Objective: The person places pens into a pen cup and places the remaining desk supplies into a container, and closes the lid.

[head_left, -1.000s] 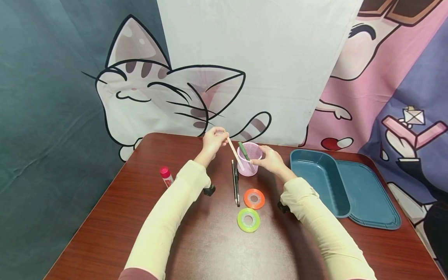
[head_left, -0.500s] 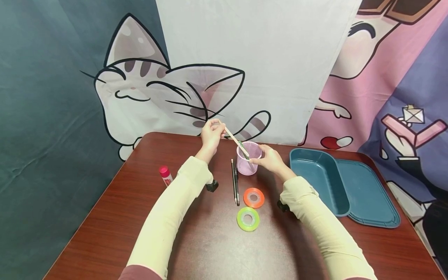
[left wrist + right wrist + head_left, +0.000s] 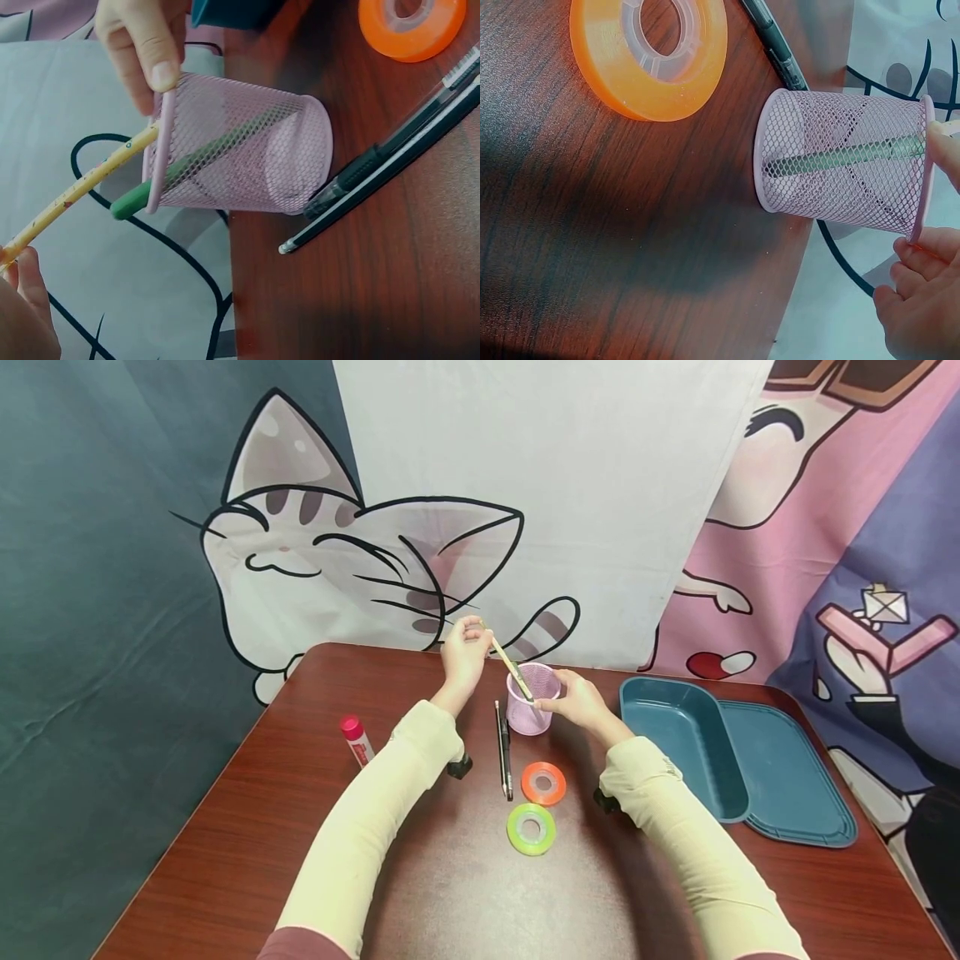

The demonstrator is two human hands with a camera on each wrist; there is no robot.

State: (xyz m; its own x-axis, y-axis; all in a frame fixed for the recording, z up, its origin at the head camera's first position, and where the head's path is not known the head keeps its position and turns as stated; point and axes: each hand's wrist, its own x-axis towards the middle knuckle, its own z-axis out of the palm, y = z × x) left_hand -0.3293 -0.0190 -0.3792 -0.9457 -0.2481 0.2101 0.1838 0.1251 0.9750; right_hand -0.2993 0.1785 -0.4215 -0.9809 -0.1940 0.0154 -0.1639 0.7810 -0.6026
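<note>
My left hand (image 3: 463, 662) pinches a slim yellow patterned pencil (image 3: 82, 184) near its upper end. The pencil slants down to the right, with its lower end at the mouth of a pink mesh pen cup (image 3: 232, 154). Inside the cup leans a green pen (image 3: 840, 158), its top sticking out past the rim. My right hand (image 3: 583, 703) grips the rim of the cup from the right, thumb and fingers apart on it. In the head view the cup stands upright on the table. A black pen (image 3: 507, 760) and a black pencil (image 3: 500, 743) lie just left of it.
Orange tape (image 3: 543, 783) and green tape (image 3: 532, 829) lie in front of the cup. A glue stick (image 3: 357, 739) with a red cap is by the left forearm. Right of the right hand are a blue box (image 3: 678, 735) and its lid (image 3: 795, 777).
The pencil's lower end has moved right from the cup's left side to over its mouth. My left hand rose, then shifted slightly right. My right hand keeps its grip on the cup.
</note>
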